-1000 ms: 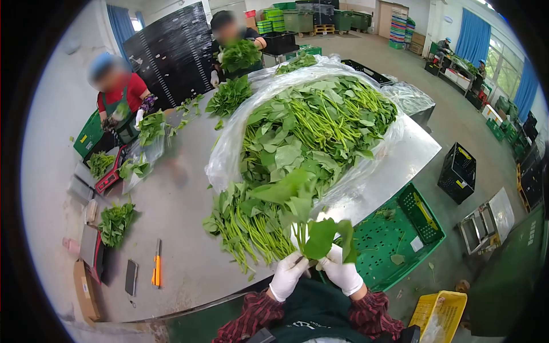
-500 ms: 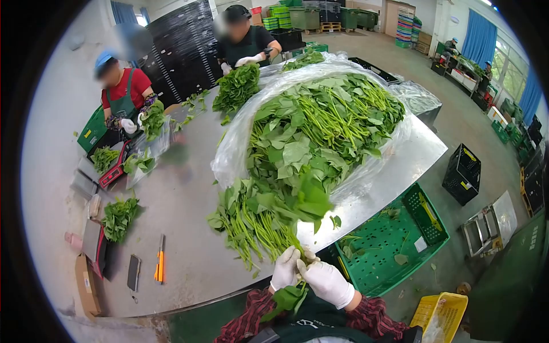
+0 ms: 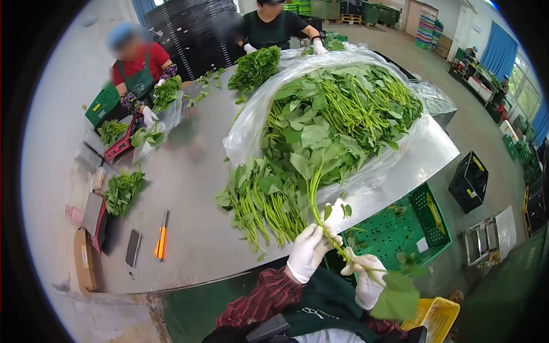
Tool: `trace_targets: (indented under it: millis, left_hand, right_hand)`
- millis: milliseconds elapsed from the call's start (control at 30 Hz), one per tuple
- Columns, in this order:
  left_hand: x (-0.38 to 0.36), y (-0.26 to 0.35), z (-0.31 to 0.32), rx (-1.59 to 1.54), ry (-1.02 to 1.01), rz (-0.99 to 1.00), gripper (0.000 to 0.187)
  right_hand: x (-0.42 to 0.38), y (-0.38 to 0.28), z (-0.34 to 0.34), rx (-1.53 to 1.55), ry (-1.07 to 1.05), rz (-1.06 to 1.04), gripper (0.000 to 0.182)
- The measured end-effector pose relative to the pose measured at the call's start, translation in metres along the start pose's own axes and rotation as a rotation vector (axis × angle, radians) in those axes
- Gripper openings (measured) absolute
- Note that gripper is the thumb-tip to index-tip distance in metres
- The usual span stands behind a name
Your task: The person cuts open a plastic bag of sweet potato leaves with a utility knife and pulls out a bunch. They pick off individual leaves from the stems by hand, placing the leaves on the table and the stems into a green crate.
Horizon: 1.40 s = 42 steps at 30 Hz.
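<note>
Left hand (image 3: 307,252), white glove: fingers curled in, thumb and fingertips pinched shut around the leafy stems (image 3: 315,207), no visible gap. Right hand (image 3: 368,280), also white-gloved: fingers bent, thumb and fingertips closed on the lower part of the same stems; the exact fingertip contact is partly hidden. Stems run up at a tilt from the hands, upper leaves overlapping the big heap of greens (image 3: 349,114) in view. Large blurred leaf (image 3: 398,297) beside the right hand; can't tell which stem it's on.

Hands are at the near edge of the metal table (image 3: 194,211), just in front of the loose bunch (image 3: 266,203). Heap sits in a clear plastic bag (image 3: 245,137), opened wide. Green crate (image 3: 382,231) beyond the right hand, off the table's side, leaf scraps inside. Yellow crate (image 3: 439,320) low, near the right hand. On the table, well left: orange knife (image 3: 162,240), dark flat device (image 3: 133,247) beside it, small bunch (image 3: 123,192) by a red-edged scale (image 3: 95,220). Two co-workers across the table: one in red (image 3: 137,68), one in black (image 3: 269,28), both gloved.
</note>
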<state>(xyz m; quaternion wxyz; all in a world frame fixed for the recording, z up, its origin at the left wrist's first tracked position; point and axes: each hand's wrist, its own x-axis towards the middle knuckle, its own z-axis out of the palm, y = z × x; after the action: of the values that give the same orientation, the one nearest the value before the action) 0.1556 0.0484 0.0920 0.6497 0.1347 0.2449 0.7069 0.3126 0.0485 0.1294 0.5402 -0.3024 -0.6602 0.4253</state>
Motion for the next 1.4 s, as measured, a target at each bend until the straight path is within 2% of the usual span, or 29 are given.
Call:
trace_targets:
  millis: [67, 133, 200, 267, 300, 400, 433, 467, 533, 633, 700, 733, 767, 800, 833, 867, 933, 1000, 1067, 1133, 1200, 1233, 1267, 1300, 1333, 1400]
  left_hand:
    - [0.003, -0.002, 0.007, -0.027, -0.042, -0.028, 0.020]
    - [0.003, -0.003, 0.012, -0.040, -0.055, -0.033, 0.020]
    - [0.002, -0.001, 0.020, -0.026, -0.045, -0.035, 0.019]
    - [0.001, 0.003, 0.024, -0.035, -0.059, -0.042, 0.018]
    - [0.000, 0.005, 0.026, -0.042, -0.075, -0.051, 0.018]
    - [-0.002, 0.008, 0.031, -0.070, -0.096, -0.047, 0.018]
    - [-0.002, 0.009, 0.032, -0.074, -0.095, -0.044, 0.018]
    - [-0.003, 0.010, 0.033, -0.090, -0.102, -0.043, 0.017]
    - [-0.005, 0.011, 0.034, -0.107, -0.107, -0.041, 0.017]
    - [-0.008, 0.013, 0.039, -0.088, -0.110, -0.020, 0.018]
    - [-0.010, 0.016, 0.045, -0.037, -0.042, -0.021, 0.016]
    - [-0.008, 0.015, 0.039, 0.137, 0.014, 0.093, 0.015]
    - [-0.003, 0.014, 0.026, 0.311, 0.071, 0.208, 0.015]
    - [0.012, 0.031, 0.000, 0.280, 0.109, 0.393, 0.019]
    - [0.022, 0.048, -0.038, 0.191, 0.162, 0.476, 0.018]
    - [0.018, 0.068, -0.039, 0.142, 0.213, 0.496, 0.017]
    - [0.007, 0.075, -0.034, 0.116, 0.165, 0.473, 0.016]
    - [0.005, 0.068, -0.019, 0.284, 0.191, 0.460, 0.016]
    - [0.003, 0.056, -0.017, 0.400, 0.261, 0.456, 0.015]
    - [-0.001, 0.041, -0.016, 0.592, 0.282, 0.416, 0.015]
    - [-0.008, 0.029, -0.007, 0.671, 0.241, 0.341, 0.015]
    - [-0.010, 0.023, -0.004, 0.642, 0.214, 0.302, 0.015]
    - [-0.013, 0.017, -0.002, 0.612, 0.189, 0.265, 0.015]
    - [-0.016, 0.015, -0.001, 0.619, 0.175, 0.227, 0.015]
    - [-0.018, 0.013, 0.000, 0.618, 0.177, 0.225, 0.015]
    - [-0.024, 0.013, 0.000, 0.725, 0.254, 0.176, 0.015]
  right_hand:
    - [-0.002, -0.005, -0.001, 0.033, 0.002, -0.044, 0.013]
    - [-0.006, -0.007, -0.003, 0.218, 0.092, -0.017, 0.013]
    - [-0.007, -0.015, -0.008, 0.183, 0.092, -0.005, 0.014]
    - [-0.008, -0.016, -0.019, 0.387, -0.032, 0.198, 0.017]
    - [-0.009, -0.017, -0.020, 0.383, -0.040, 0.200, 0.017]
    - [-0.015, -0.017, -0.019, -0.074, 0.038, -0.162, 0.017]
    - [-0.013, -0.017, -0.027, -0.068, -0.081, -0.005, 0.017]
    - [-0.014, -0.017, -0.026, -0.070, -0.085, -0.004, 0.017]
    - [-0.008, -0.022, -0.015, 0.177, 0.119, -0.188, 0.020]
    - [-0.006, -0.024, -0.016, 0.194, 0.171, -0.137, 0.022]
    - [-0.003, -0.026, -0.019, 0.135, 0.210, -0.117, 0.025]
    - [-0.001, -0.025, -0.027, 0.131, 0.211, -0.116, 0.025]
    - [0.002, -0.024, -0.040, 0.135, 0.276, -0.207, 0.028]
    - [0.007, -0.023, -0.058, 0.137, 0.336, -0.301, 0.031]
    - [0.012, -0.028, -0.081, -0.394, 0.436, -0.309, 0.030]
    - [0.021, -0.029, -0.106, -0.923, 0.537, -0.308, 0.030]
    - [0.028, 0.006, -0.151, -0.186, 0.426, 0.460, 0.025]
    - [-0.006, 0.131, -0.204, -1.355, 0.166, 0.575, 0.025]
    - [0.004, 0.100, -0.156, -1.242, 0.056, 0.677, 0.027]
    - [0.023, 0.058, -0.096, -0.300, 0.057, 0.850, 0.025]
    - [0.028, 0.033, -0.046, -0.184, -0.196, 0.684, 0.025]
    - [0.029, 0.025, -0.026, -0.252, -0.360, 0.509, 0.031]
    - [0.031, 0.029, -0.013, -0.414, -0.499, 0.193, 0.038]
    - [0.036, 0.025, 0.003, -0.405, -0.545, 0.085, 0.028]
    - [0.035, 0.030, 0.013, -0.378, -0.637, 0.198, 0.015]
    - [0.034, 0.041, 0.021, -0.506, -0.620, -0.196, 0.010]
